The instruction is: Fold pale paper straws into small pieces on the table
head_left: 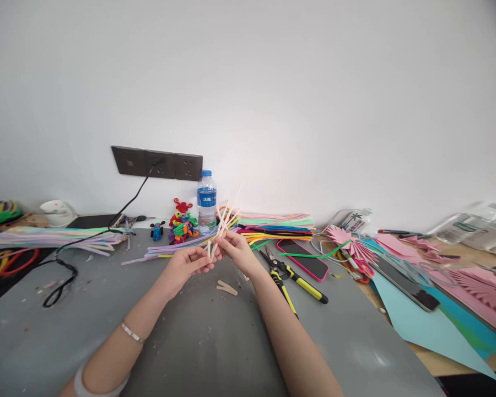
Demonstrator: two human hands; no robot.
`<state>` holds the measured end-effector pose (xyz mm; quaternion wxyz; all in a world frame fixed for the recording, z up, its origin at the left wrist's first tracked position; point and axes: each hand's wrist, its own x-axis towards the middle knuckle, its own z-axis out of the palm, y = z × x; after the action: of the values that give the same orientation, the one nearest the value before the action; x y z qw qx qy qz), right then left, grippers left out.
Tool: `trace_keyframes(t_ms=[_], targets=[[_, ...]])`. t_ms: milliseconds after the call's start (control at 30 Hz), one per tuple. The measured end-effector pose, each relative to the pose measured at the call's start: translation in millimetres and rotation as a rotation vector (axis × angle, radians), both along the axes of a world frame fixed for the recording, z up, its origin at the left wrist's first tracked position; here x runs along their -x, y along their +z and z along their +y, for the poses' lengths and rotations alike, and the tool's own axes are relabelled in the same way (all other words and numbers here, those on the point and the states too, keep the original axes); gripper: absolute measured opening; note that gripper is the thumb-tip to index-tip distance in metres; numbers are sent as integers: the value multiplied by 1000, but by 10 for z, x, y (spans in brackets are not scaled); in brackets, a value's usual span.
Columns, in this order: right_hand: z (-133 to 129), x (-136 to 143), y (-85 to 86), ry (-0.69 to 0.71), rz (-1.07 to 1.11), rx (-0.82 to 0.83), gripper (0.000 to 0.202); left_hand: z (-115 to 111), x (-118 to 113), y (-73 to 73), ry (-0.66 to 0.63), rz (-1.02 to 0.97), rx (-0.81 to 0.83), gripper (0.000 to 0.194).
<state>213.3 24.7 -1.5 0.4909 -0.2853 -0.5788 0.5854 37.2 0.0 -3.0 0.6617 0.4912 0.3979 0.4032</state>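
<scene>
In the head view, my left hand (189,263) and my right hand (238,255) meet above the grey table. Cream-coloured pipe cleaners (225,220) are pinched between the fingers of both hands. Their long ends fan upward past my right fingers, and a short end shows by my left fingertips. How the strands are joined in my grip is hidden. A small folded beige piece (227,288) lies on the table below my hands. Yellow-and-black pliers (301,282) rest open beside my right forearm.
Behind my hands stand a water bottle (206,201) and colourful pipe-cleaner figures (182,220). Bundles of pipe cleaners (273,231) line the wall. A pink-edged phone (303,259) lies right. A black cable (136,196) hangs from the socket. Blue paper (425,331) covers the right side.
</scene>
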Motion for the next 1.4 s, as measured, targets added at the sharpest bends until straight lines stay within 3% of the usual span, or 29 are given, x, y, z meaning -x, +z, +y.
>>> trace_keyframes(t_ms=[333, 700, 933, 1267, 1400], targets=[[9, -7, -29, 45, -47, 1, 32, 33, 33, -95, -3, 86, -33, 27], [4, -2, -27, 66, -78, 25, 30, 77, 19, -94, 48, 187, -111, 24], [10, 72, -56, 36, -70, 70, 34, 101, 57, -178, 73, 254, -284, 19], [53, 145, -164, -53, -82, 49, 35, 88, 74, -141, 120, 461, -545, 12], [57, 181, -213, -89, -56, 22, 30, 69, 55, -151, 139, 481, -564, 10]])
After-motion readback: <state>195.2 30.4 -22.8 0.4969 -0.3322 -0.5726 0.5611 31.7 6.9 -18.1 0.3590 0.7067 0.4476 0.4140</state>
